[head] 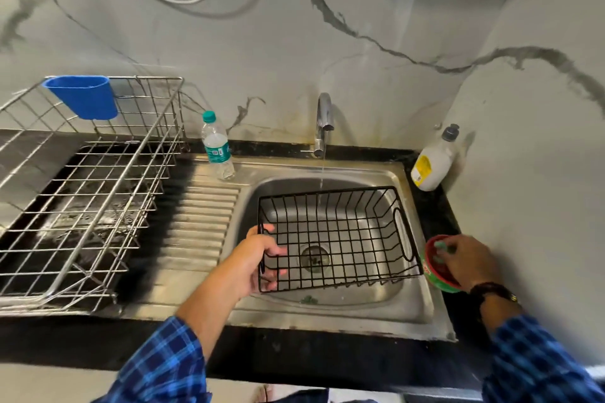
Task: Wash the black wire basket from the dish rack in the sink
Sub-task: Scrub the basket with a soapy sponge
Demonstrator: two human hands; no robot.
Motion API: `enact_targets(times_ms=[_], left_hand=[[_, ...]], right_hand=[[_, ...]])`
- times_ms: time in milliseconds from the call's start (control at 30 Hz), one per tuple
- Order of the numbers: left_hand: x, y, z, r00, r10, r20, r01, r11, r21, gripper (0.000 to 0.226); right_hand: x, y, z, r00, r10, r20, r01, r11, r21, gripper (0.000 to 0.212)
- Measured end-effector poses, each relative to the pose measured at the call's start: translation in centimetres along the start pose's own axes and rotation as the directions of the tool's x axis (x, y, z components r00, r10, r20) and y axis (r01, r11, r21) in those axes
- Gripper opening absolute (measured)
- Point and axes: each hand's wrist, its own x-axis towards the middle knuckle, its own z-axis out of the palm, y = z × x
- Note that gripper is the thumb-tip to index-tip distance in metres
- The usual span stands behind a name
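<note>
Blue plaid sleeves [170, 366] are entering from the bottom edge, both cut off by the frame. The black tabletop [294, 357] front edge is running below the steel sink [422, 304].

The left hand [258, 258] is gripping the black wire basket [337, 239] at its left short end, fingers [276, 251] curling through the wires. The basket is sitting inside the sink basin, open side up, with its long axis running left to right. Its oval handle loop is on the right end, and the near long side is tilting slightly. The drain [315, 258] is showing through the basket floor.

The right hand [471, 260], with a dark wristband [494, 291], is hovering over a red and green tub [437, 275] at the sink's right rim. Its bent fingers are touching something pale green. Cannot tell whether they are gripping it. The white lettering on the tub is partly hidden and unreadable.

The steel dish rack [88, 193] is standing left of the ribbed drainboard, with a blue holder [83, 96] hanging on its back rail.

Further back, a plastic water bottle [217, 147] with a teal label is standing by the wall, its print too small to read. The tap [324, 121] is running a thin stream into the basket. A white bottle [432, 163] at back right is showing a yellow label, its text illegible.
</note>
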Motion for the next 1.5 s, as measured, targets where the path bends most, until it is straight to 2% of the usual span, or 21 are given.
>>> enact_targets(times_ms=[67, 100, 167, 200, 267, 300, 333, 433, 500, 633, 667, 733, 800, 900, 1000, 1067, 1167, 1267, 1333, 1400, 1500], left_hand=[[-0.5, -0.7, 0.0, 1.0, 0.015, -0.02, -0.015, 0.999, -0.028, 0.042], [-0.7, -1.0, 0.1, 0.999, 0.024, -0.025, -0.026, 0.998, -0.061, 0.041], [-1.0, -1.8, 0.7, 0.999, 0.047, -0.012, -0.048, 0.993, -0.111, 0.042], [-1.0, -2.2, 1.2, 0.998, 0.065, -0.012, -0.065, 0.992, -0.111, 0.044], [-1.2, -2.7, 2.4, 0.994, 0.107, -0.038, -0.11, 0.99, -0.093, 0.049], [-1.2, -3.0, 3.0, 0.99, 0.133, -0.051, -0.137, 0.987, -0.081, 0.05], [-1.3, -3.3, 3.5, 0.986, 0.161, -0.051, -0.164, 0.984, -0.069, 0.048], [-1.8, -3.5, 4.1, 0.974, 0.227, 0.0, -0.227, 0.973, -0.039, 0.044], [-2.0, -3.2, 3.7, 0.966, 0.258, 0.036, -0.256, 0.966, -0.036, 0.046], [-1.5, -2.2, 2.8, 0.957, 0.286, 0.058, -0.283, 0.958, -0.052, 0.056], [-1.4, -2.0, 2.7, 0.953, 0.298, 0.059, -0.294, 0.953, -0.068, 0.055], [-1.3, -1.5, 2.1, 0.942, 0.331, 0.061, -0.325, 0.942, -0.087, 0.055], [-1.2, -0.9, 1.4, 0.926, 0.368, 0.084, -0.361, 0.929, -0.089, 0.054], [-1.0, -0.2, 1.4, 0.905, 0.41, 0.112, -0.404, 0.912, -0.069, 0.05], [-1.1, 0.2, 2.4, 0.889, 0.438, 0.135, -0.436, 0.899, -0.047, 0.047], [-1.1, 0.0, 2.8, 0.889, 0.426, 0.167, -0.428, 0.903, -0.026, 0.049], [-1.0, 0.1, 2.6, 0.884, 0.423, 0.2, -0.427, 0.904, -0.026, 0.052], [-0.8, 0.8, 2.9, 0.874, 0.433, 0.222, -0.433, 0.9, -0.049, 0.051], [-0.5, 0.8, 3.2, 0.879, 0.42, 0.225, -0.416, 0.907, -0.067, 0.047], [-0.1, 0.1, 2.9, 0.899, 0.38, 0.217, -0.369, 0.925, -0.092, 0.046], [0.3, -0.9, 2.3, 0.912, 0.34, 0.227, -0.334, 0.94, -0.069, 0.05]], right_hand=[[-1.9, -1.6, -1.9, 0.974, -0.018, -0.228, 0.077, 0.964, 0.255, 0.02], [-3.0, -2.7, -2.8, 0.937, -0.041, -0.346, 0.155, 0.939, 0.307, 0.021], [-6.2, -6.1, -4.1, 0.87, -0.195, -0.453, 0.338, 0.905, 0.259, 0.024], [-7.6, -8.1, -3.9, 0.855, -0.32, -0.408, 0.426, 0.882, 0.203, 0.025], [-8.8, -11.4, -1.3, 0.851, -0.511, -0.121, 0.521, 0.85, 0.075, 0.028], [-8.9, -12.8, 0.6, 0.85, -0.526, 0.015, 0.525, 0.85, 0.037, 0.028], [-8.5, -13.9, 2.5, 0.856, -0.511, 0.085, 0.511, 0.859, 0.014, 0.025], [-7.5, -16.2, 5.8, 0.908, -0.412, 0.077, 0.417, 0.905, -0.078, 0.011], [-7.7, -17.2, 6.6, 0.903, -0.421, 0.089, 0.427, 0.902, -0.062, 0.009], [-9.8, -18.5, 7.3, 0.754, -0.584, 0.301, 0.619, 0.785, -0.029, 0.003], [-9.3, -18.3, 6.8, 0.76, -0.572, 0.307, 0.61, 0.792, -0.035, 0.004], [-7.0, -17.4, 5.0, 0.834, -0.477, 0.278, 0.515, 0.853, -0.08, 0.006], [-4.6, -16.3, 2.6, 0.908, -0.382, 0.171, 0.41, 0.894, -0.181, 0.01], [-4.3, -16.3, 1.8, 0.932, -0.362, 0.004, 0.341, 0.875, -0.343, 0.008], [-7.3, -19.2, 4.7, 0.893, -0.447, 0.05, 0.444, 0.86, -0.252, 0.008], [-8.3, -21.1, 6.3, 0.829, -0.552, 0.09, 0.56, 0.814, -0.157, 0.007], [-7.2, -22.7, 6.3, 0.764, -0.631, 0.135, 0.641, 0.766, -0.048, 0.005], [-6.5, -22.1, 5.9, 0.772, -0.634, 0.039, 0.635, 0.77, -0.058, 0.003], [-6.2, -20.4, 5.1, 0.829, -0.558, -0.046, 0.555, 0.83, -0.057, 0.005], [-4.6, -18.4, 3.6, 0.908, -0.392, -0.148, 0.39, 0.92, -0.046, 0.01], [-2.5, -17.2, 1.9, 0.937, -0.177, -0.301, 0.203, 0.978, 0.057, 0.012]])
